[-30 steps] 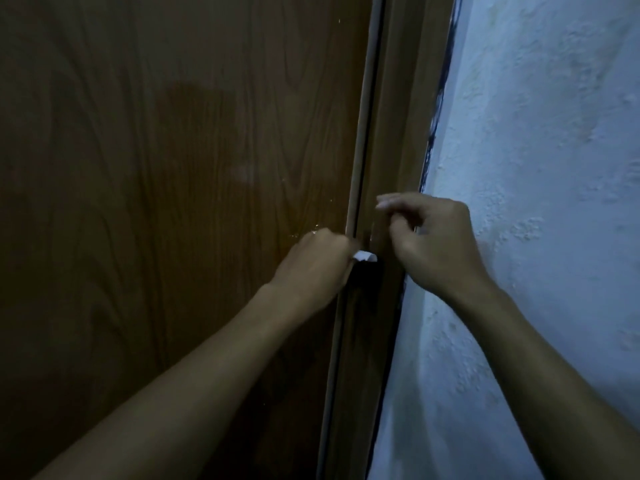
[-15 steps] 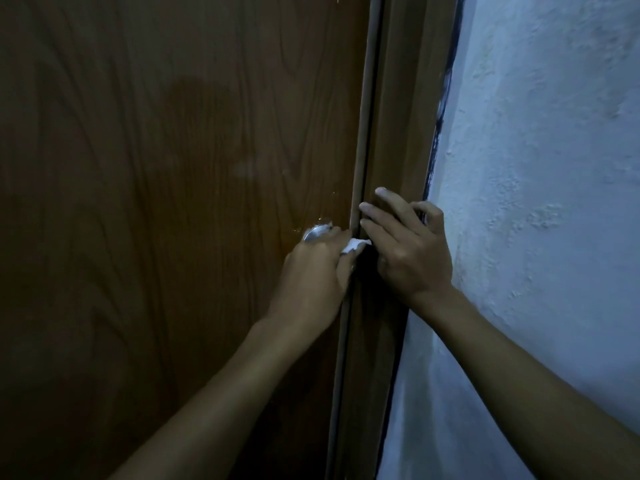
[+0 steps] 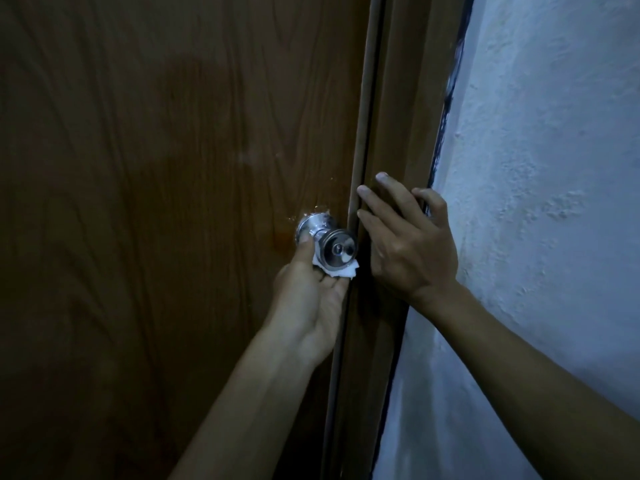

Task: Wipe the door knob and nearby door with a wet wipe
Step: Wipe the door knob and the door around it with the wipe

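A shiny metal door knob (image 3: 332, 245) with a keyhole sticks out of the brown wood-grain door (image 3: 156, 202). My left hand (image 3: 311, 299) is palm up under the knob and holds a white wet wipe (image 3: 341, 271) against the knob's underside, its thumb on the knob's left side. My right hand (image 3: 408, 244) lies flat with straight fingers on the brown door frame (image 3: 408, 98) just right of the knob. A darker damp patch shows on the door above and left of the knob.
A rough white plaster wall (image 3: 554, 202) runs along the right of the frame. The gap between door edge and frame runs vertically just right of the knob.
My left hand has turned from over the knob to under it, uncovering the knob. My right hand has uncurled and now lies flat on the frame.
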### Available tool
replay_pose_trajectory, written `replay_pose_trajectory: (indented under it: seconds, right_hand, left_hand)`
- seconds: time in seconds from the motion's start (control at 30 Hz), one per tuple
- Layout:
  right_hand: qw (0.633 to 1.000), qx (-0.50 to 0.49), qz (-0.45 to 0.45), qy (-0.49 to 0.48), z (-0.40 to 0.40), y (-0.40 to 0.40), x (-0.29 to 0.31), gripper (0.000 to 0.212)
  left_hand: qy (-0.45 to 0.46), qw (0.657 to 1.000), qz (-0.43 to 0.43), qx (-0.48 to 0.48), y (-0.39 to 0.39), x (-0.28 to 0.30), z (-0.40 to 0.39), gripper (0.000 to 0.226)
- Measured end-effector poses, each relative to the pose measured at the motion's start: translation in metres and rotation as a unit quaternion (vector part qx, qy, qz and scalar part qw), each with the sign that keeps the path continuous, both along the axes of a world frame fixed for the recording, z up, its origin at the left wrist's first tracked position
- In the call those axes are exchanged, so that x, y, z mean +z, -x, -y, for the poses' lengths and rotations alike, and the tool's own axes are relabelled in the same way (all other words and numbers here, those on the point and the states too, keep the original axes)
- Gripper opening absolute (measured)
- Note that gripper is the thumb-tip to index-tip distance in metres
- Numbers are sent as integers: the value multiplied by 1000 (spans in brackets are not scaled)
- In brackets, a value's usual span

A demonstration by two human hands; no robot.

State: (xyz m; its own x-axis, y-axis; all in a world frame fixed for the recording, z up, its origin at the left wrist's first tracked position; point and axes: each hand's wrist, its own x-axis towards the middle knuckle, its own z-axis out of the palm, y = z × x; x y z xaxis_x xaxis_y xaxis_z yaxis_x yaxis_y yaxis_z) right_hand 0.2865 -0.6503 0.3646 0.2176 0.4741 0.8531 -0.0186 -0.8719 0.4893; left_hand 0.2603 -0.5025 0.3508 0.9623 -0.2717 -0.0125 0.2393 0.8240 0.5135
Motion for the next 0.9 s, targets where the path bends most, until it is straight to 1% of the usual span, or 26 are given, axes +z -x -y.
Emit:
replay_pose_trajectory:
  seconds: [0.1, 0.13, 0.2, 0.3, 0.37, 0.47, 0.53, 0.57, 0.6, 0.63, 0.67, 0.7, 0.77, 0.8, 0.83, 0.9]
  right_hand:
    - [1000, -11, -13, 0, 1, 0, 0, 34]
    - [1000, -14, -19, -2, 0, 1, 0, 35]
    - [1000, -19, -22, -3, 0, 2, 0, 35]
    - [999, -24, -24, -6, -2, 3, 0, 34]
    - [999, -26, -29, -10, -2, 4, 0, 36]
    - [999, -30, -35, -6, -3, 6, 2, 37]
    - [999, -31, -38, -6, -3, 6, 2, 35]
    - [999, -31, -39, -7, -2, 6, 2, 35]
    - [999, -32, -40, -8, -2, 5, 1, 36]
    - [999, -33, -40, -8, -2, 5, 1, 36]
    - [999, -34, -40, -8, -2, 5, 1, 36]
    - [999, -35, -41, -9, -2, 4, 1, 36]
    - [998, -34, -44, -12, -2, 4, 1, 38]
    - [998, -34, -45, -13, -2, 4, 1, 39]
    - [998, -34, -46, -13, -2, 4, 1, 39]
    - [998, -36, -44, -10, -1, 3, 1, 36]
  left_hand:
    - [30, 999, -26, -30, -7, -1, 5, 36]
    - [44, 998, -36, -39, -8, -2, 5, 38]
    - [60, 996, -52, -40, -8, -4, 2, 34]
    - [51, 997, -59, -20, -6, -9, -6, 28]
    - [46, 996, -66, -24, -5, -9, -6, 28]
    - [82, 992, -85, -45, -4, -1, 1, 31]
    - [92, 992, -85, -17, 2, 1, 8, 31]
    - [60, 996, -65, 18, 4, -2, 12, 28]
    - [-5, 998, -26, 65, 7, -9, 15, 23]
    - [-88, 989, 27, 113, 11, -15, 15, 24]
    - [-171, 970, 81, 156, 15, -21, 15, 30]
    - [-250, 939, 134, 196, 18, -27, 13, 33]
    - [-367, 866, 232, 248, 20, -35, 10, 31]
    - [-422, 823, 277, 260, 18, -36, 9, 34]
    - [-469, 779, 317, 269, 17, -37, 8, 40]
    - [-521, 708, 378, 291, 13, -35, 6, 46]
